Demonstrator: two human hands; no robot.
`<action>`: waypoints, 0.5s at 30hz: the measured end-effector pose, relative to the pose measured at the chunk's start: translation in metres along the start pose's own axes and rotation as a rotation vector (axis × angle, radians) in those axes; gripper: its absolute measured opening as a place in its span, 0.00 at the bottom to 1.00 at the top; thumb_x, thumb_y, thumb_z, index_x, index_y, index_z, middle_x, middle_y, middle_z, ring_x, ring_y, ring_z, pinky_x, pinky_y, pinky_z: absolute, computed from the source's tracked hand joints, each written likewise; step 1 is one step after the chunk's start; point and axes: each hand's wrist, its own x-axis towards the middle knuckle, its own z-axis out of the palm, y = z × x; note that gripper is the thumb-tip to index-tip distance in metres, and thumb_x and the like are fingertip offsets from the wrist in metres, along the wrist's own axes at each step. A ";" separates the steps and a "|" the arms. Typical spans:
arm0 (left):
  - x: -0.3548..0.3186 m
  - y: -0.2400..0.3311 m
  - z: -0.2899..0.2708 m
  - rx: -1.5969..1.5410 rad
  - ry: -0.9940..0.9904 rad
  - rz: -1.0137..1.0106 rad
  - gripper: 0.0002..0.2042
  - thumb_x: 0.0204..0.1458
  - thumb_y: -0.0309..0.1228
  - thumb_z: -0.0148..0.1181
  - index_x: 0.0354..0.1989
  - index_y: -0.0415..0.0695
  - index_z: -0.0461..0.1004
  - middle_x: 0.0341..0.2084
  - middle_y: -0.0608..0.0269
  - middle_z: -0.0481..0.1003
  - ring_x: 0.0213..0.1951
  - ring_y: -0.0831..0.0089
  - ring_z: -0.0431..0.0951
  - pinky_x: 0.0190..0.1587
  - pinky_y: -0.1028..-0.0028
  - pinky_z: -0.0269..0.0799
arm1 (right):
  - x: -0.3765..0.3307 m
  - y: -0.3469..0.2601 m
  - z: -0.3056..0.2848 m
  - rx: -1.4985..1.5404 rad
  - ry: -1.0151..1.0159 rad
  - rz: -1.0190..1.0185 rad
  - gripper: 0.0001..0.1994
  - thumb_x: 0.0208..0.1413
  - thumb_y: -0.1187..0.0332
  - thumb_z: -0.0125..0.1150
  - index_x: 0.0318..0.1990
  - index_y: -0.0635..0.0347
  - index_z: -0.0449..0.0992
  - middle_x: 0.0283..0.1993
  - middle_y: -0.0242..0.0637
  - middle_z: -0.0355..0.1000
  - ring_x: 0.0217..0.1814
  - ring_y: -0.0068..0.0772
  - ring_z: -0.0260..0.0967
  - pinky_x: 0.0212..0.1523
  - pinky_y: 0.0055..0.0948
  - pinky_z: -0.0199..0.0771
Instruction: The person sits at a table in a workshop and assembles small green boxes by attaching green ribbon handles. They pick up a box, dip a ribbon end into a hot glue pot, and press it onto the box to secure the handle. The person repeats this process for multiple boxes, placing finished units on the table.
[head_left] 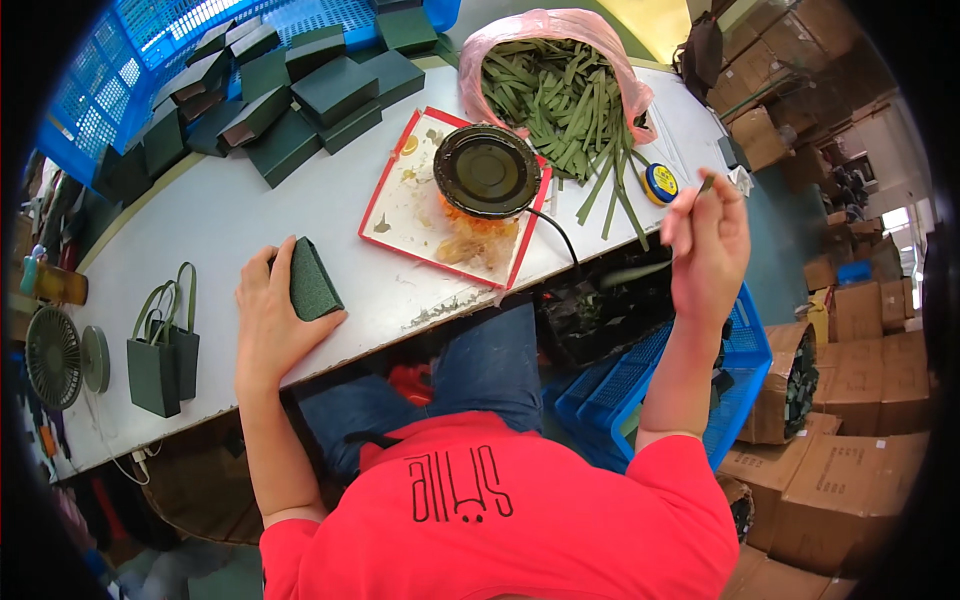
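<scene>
1. Head view shows the dark green box lying flat near the front edge of the bench, its long axis running away from the person and leaning slightly to their left, the narrower end pointing toward the far side
2. The left hand lies against the box, fingers curled over its left side and thumb under its near end, holding it down rather than lifting it
3. The right hand is raised off the bench's right end, fingers pinched narrow on a thin green strip that trails down and left, blurred
4. Risk, as I judge it: the box sits close to the edge, so a nudge from the palm could tip it into the lap
5. The strip hangs loose and could brush the glue pot on the red tray, or snag its black cord
6. Further out lie a pink bag of strips, stacked green boxes and two finished green bags
</scene>
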 end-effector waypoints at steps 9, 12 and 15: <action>0.002 0.000 0.000 -0.004 -0.002 0.012 0.48 0.30 0.38 0.77 0.67 0.43 0.63 0.57 0.50 0.63 0.60 0.51 0.63 0.63 0.57 0.59 | -0.061 0.074 0.051 0.227 0.008 0.663 0.08 0.67 0.69 0.58 0.45 0.66 0.72 0.33 0.37 0.76 0.20 0.15 0.61 0.22 0.18 0.65; 0.002 -0.001 0.000 -0.015 0.006 0.020 0.48 0.30 0.39 0.78 0.66 0.42 0.63 0.57 0.49 0.64 0.60 0.51 0.63 0.62 0.56 0.59 | -0.057 0.089 0.061 0.210 0.016 0.674 0.09 0.66 0.67 0.59 0.43 0.65 0.72 0.32 0.35 0.75 0.19 0.13 0.58 0.19 0.17 0.59; 0.003 0.000 0.000 -0.023 0.007 0.020 0.48 0.29 0.39 0.78 0.65 0.41 0.64 0.56 0.48 0.64 0.59 0.52 0.63 0.62 0.55 0.58 | -0.053 0.096 0.071 0.064 0.045 0.641 0.10 0.65 0.65 0.61 0.41 0.64 0.73 0.30 0.33 0.75 0.18 0.13 0.58 0.19 0.16 0.57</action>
